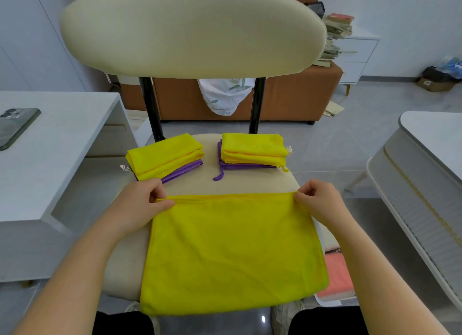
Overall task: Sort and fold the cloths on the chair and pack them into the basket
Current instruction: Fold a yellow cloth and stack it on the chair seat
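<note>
Head view shows a flat yellow microfibre cloth spread on the beige padded chair seat, long axis left-to-right; left hand and right hand each pinch a far corner, so the fold likely comes toward the person.

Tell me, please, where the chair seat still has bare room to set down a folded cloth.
Bare seat shows in the narrow gap between the left stack and the right stack, in the strip between those stacks and the spread yellow cloth, and left of that cloth. The stacks crowd the back; the cloth covers the front.
</note>
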Demonstrator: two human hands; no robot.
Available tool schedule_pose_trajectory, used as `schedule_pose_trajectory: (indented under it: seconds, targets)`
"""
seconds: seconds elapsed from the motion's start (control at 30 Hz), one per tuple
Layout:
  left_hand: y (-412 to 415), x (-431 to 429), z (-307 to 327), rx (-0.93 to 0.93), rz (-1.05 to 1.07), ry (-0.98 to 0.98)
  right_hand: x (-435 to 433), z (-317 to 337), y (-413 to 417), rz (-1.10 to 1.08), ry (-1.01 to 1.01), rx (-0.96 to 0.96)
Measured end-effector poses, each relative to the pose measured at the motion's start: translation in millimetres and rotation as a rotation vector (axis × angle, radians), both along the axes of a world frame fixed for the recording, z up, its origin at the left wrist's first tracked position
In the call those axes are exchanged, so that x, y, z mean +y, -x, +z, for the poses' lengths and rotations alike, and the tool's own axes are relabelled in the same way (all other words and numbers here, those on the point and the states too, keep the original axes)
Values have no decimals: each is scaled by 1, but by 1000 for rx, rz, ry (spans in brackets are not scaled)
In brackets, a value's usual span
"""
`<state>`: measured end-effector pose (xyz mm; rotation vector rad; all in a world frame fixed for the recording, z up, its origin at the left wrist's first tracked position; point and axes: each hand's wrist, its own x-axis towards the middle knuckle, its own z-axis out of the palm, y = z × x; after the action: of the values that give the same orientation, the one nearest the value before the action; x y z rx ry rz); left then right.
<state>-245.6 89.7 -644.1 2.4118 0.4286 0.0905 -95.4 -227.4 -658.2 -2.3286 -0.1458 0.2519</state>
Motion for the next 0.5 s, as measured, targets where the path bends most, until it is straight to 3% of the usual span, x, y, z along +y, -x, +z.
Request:
schedule_pose_trajectory:
  seconds: [0.37,0.5]
  targets:
    - [-3,-1,-3,-19,113,-2,2,0,1,-61,-17,5]
    - [-4,4,-7,25,71,90,2,0,1,-74,-83,28]
